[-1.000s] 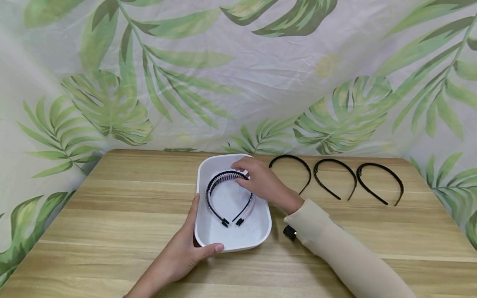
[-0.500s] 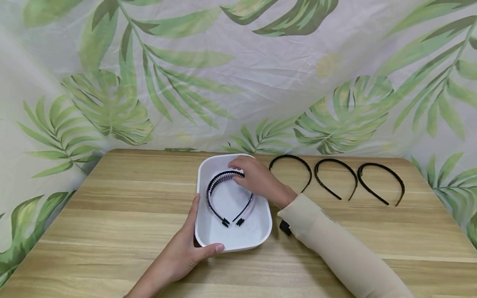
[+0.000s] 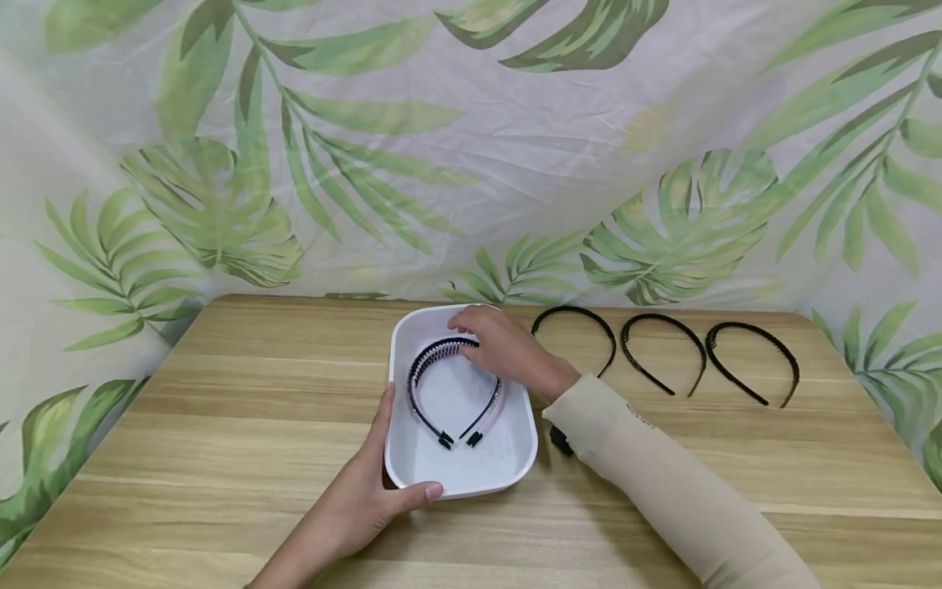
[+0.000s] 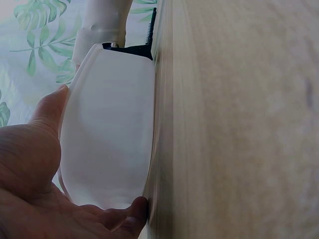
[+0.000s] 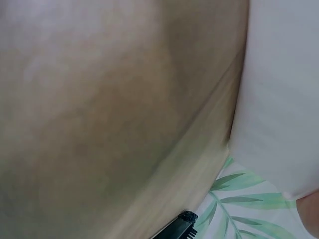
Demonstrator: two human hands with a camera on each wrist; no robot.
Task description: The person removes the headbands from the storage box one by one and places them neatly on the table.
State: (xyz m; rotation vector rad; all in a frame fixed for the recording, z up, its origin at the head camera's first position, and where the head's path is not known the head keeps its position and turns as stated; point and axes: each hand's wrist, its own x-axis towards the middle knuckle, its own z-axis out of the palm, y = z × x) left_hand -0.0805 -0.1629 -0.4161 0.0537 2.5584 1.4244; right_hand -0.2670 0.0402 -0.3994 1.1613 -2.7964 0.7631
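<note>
A white bin stands on the wooden table in the head view. My left hand grips its near left corner, thumb at the front rim and fingers along the side. The left wrist view shows this hand cupped round the bin wall. Inside the bin lie stacked headbands, one black and toothed, one pale pinkish, ends pointing toward me. My right hand reaches over the right rim, fingers and thumb curled about the top of the headbands. Its palm hides their upper right part.
Right of the bin, three thin black headbands lie in a row: one partly behind my wrist, a middle one and a right one. A leaf-print cloth hangs behind the table.
My right hand has slid slightly left along the headbands, and its sleeve has moved with it. The headbands, the bin and my left hand stay in place.
</note>
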